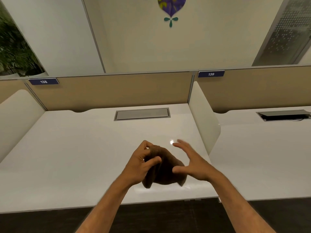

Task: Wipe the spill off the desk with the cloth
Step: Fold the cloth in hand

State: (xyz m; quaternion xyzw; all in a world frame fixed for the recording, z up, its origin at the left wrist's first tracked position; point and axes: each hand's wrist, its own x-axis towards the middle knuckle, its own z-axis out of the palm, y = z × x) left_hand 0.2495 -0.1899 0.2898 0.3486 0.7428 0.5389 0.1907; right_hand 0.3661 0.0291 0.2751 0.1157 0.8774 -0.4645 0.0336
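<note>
Cloth (164,167), brown and bunched, hangs just above the near middle of the desk (75,148), between the two hands. The left hand (143,163) pinches its upper left part, thumb and fingers curled into the folds, while the right hand (190,163) stands just beside it with fingers straight and spread, its thumb at or touching the cloth's right edge; whether it bears any weight cannot be told. The cloth's long axis runs from upper left, at the left hand, down to the right, with two corners dangling toward the desk's front edge. A small bright glint (172,142) on the desk lies just beyond the right fingertips, up and right of the cloth; it may be the spill or only a lamp's reflection, and no other wet patch can be made out. If that is the spill, the right hand is nearer to it and the cloth must travel away from the person and slightly right. Open desk lies to the left and ahead as far as the grey hatch (142,114); on the right a white divider (204,118) limits the sweep, and the front edge is close under the wrists.
</note>
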